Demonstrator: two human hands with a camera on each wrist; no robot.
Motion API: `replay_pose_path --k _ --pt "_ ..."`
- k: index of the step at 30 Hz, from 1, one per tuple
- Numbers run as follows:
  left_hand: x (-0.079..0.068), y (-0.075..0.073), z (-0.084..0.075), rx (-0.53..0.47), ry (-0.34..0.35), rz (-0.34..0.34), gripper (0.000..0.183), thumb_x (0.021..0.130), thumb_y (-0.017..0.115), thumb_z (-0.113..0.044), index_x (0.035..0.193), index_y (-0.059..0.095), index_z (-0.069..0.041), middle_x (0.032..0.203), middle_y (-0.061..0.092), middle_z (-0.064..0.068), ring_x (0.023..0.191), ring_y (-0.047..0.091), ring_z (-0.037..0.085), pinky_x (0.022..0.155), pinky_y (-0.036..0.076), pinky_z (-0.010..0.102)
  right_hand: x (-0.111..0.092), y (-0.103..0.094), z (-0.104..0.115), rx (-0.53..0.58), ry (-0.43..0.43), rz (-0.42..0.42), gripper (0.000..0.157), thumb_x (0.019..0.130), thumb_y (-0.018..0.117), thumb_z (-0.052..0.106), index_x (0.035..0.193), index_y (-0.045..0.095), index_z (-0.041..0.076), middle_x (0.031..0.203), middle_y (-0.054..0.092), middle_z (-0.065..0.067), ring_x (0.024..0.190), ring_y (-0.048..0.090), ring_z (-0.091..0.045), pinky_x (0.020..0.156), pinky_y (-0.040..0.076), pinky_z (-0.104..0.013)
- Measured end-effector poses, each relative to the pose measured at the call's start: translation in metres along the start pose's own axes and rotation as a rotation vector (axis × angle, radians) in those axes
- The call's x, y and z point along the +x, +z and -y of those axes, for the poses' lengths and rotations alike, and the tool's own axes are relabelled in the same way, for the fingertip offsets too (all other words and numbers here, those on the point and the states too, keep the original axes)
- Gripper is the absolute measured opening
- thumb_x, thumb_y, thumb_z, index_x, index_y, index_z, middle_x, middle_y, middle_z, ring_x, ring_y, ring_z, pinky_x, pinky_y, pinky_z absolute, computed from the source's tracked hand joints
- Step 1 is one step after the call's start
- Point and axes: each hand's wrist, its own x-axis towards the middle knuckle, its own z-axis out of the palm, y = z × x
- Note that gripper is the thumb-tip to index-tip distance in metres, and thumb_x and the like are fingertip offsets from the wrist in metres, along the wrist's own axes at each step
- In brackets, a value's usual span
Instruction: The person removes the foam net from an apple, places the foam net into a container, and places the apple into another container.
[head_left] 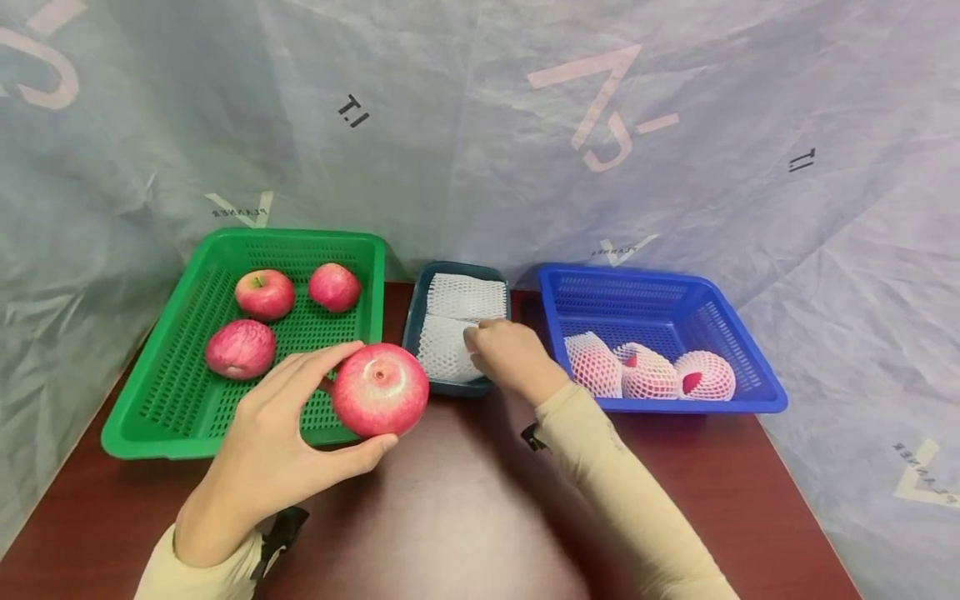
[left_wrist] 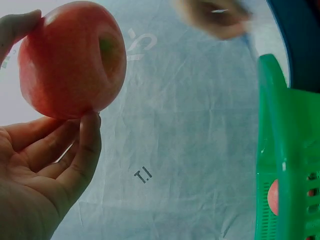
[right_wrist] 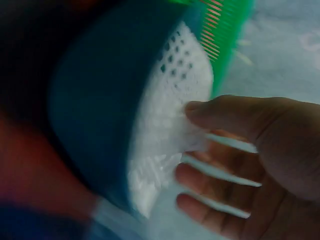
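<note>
In the head view my left hand (head_left: 273, 446) holds a red apple (head_left: 381, 390) between thumb and fingers, above the table in front of the green basket. The left wrist view shows the apple (left_wrist: 70, 60) from its side, stem hollow facing right. My right hand (head_left: 513, 354) is over the small dark tray (head_left: 411, 333), which holds white foam fruit nets (head_left: 467, 297). In the right wrist view, blurred, the thumb and forefinger pinch the edge of a white foam net (right_wrist: 172, 110); the other fingers spread below it.
The green basket (head_left: 120, 429) at left holds three bare apples (head_left: 264, 294). At right, a blue basket (head_left: 750, 367) contains several apples in foam nets (head_left: 649, 372). Both baskets and the tray stand on a dark red table (head_left: 450, 517) against a grey printed sheet (head_left: 465, 167).
</note>
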Motion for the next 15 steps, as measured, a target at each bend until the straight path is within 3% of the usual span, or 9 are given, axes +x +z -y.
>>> replay_pose_path --k 5,9,12,15 --pt "0.003 -0.002 0.001 0.004 0.01 -0.028 0.08 0.072 0.079 -0.064 0.131 0.064 -0.012 0.121 0.066 0.0 0.109 0.06 0.018 0.092 0.04 0.012 0.014 0.025 0.006 0.047 0.093 0.278 0.024 0.09 0.064 0.012 0.07 0.062 0.024 0.078 0.064 0.001 0.078 0.063 -0.017 0.06 0.054 -0.044" --pt "0.002 -0.003 0.003 0.01 0.027 -0.065 0.08 0.074 0.074 -0.067 0.13 0.065 -0.009 0.121 0.067 0.001 0.106 0.06 0.02 0.092 0.039 0.011 0.015 0.021 0.008 0.117 0.098 0.376 0.024 0.092 0.058 0.006 0.074 0.065 0.02 0.078 0.061 0.001 0.076 0.056 -0.016 0.063 0.051 -0.04" --pt "0.002 -0.004 0.006 0.012 0.041 -0.09 0.081 0.076 0.071 -0.069 0.129 0.066 -0.008 0.121 0.067 0.002 0.105 0.06 0.021 0.093 0.039 0.011 0.006 0.011 0.008 0.156 0.056 0.313 0.026 0.093 0.053 0.001 0.086 0.073 0.016 0.086 0.068 0.001 0.081 0.061 -0.017 0.069 0.053 -0.037" --pt "0.002 -0.008 0.009 0.021 0.027 -0.086 0.081 0.075 0.072 -0.068 0.129 0.066 -0.008 0.122 0.067 0.002 0.105 0.06 0.022 0.093 0.039 0.01 -0.01 -0.007 0.008 0.186 0.01 0.137 0.026 0.094 0.054 0.001 0.103 0.075 0.013 0.099 0.071 -0.002 0.092 0.067 -0.022 0.08 0.055 -0.037"
